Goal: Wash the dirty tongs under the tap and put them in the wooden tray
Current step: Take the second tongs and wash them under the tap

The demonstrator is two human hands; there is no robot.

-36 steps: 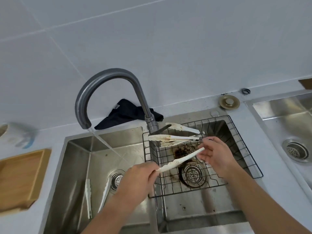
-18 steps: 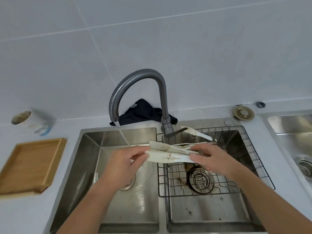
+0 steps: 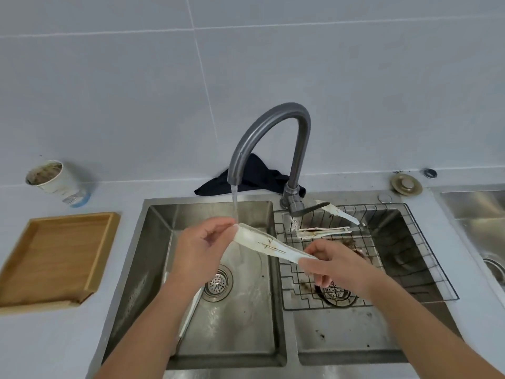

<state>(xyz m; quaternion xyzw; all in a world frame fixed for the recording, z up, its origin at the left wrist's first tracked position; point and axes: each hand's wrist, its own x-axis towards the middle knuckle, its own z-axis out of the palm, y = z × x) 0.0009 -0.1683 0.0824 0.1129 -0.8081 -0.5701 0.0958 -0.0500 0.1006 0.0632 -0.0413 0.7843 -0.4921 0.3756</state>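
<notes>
A pair of white, brown-stained tongs (image 3: 269, 245) is held over the left sink basin (image 3: 246, 318). My left hand (image 3: 200, 251) pinches its left end right under the running water from the grey tap (image 3: 269, 127). My right hand (image 3: 332, 265) grips its right end. Another dirty pair of tongs (image 3: 325, 231) lies on the wire rack (image 3: 396, 269) in the right basin. White tongs (image 3: 188, 315) also lie in the left basin, mostly hidden by my left arm. The wooden tray (image 3: 58, 255) sits on the counter at the left and holds nothing.
A dirty paper cup (image 3: 56, 181) stands behind the tray. A dark cloth (image 3: 254, 176) lies behind the tap. A sink plug (image 3: 406, 183) rests on the counter at the back right, and a second sink (image 3: 481, 214) begins at the right edge.
Both hands carried the tongs from above the rack leftward, and the left end now sits under the water stream. The camera view swung to the left.
</notes>
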